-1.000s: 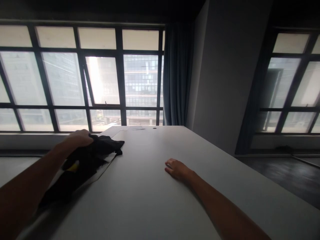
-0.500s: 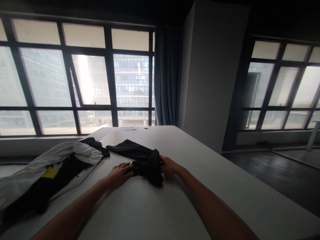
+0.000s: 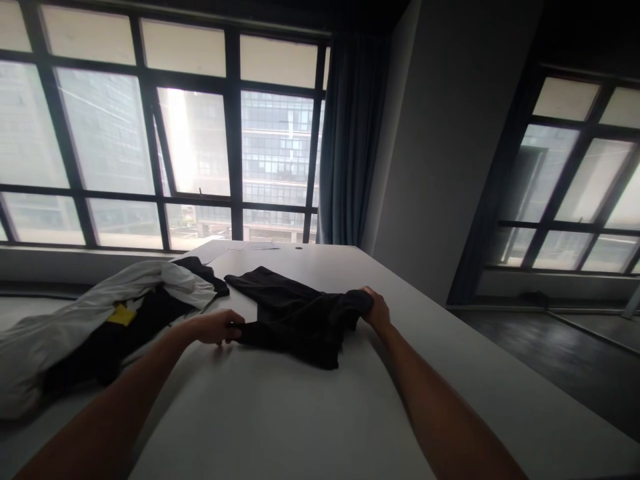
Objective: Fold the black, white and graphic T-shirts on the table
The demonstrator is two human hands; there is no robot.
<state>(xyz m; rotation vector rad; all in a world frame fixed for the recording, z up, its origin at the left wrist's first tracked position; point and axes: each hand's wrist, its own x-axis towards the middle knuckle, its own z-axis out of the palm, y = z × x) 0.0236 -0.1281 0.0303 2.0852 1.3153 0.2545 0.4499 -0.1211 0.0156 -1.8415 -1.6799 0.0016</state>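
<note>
One white table (image 3: 280, 413) runs beneath the left hand (image 3: 216, 327) and right hand (image 3: 376, 310). Left of the left fingers lies a heap (image 3: 90, 320) of white and black cloth. A black garment (image 3: 300, 310) stretches on the table between both sets of fingers: the left pinch one corner, the right curl around its right end. Atop the heap, left of the left fingers, a yellow patch (image 3: 121, 315), perhaps a label, is too blurred to read.
</note>
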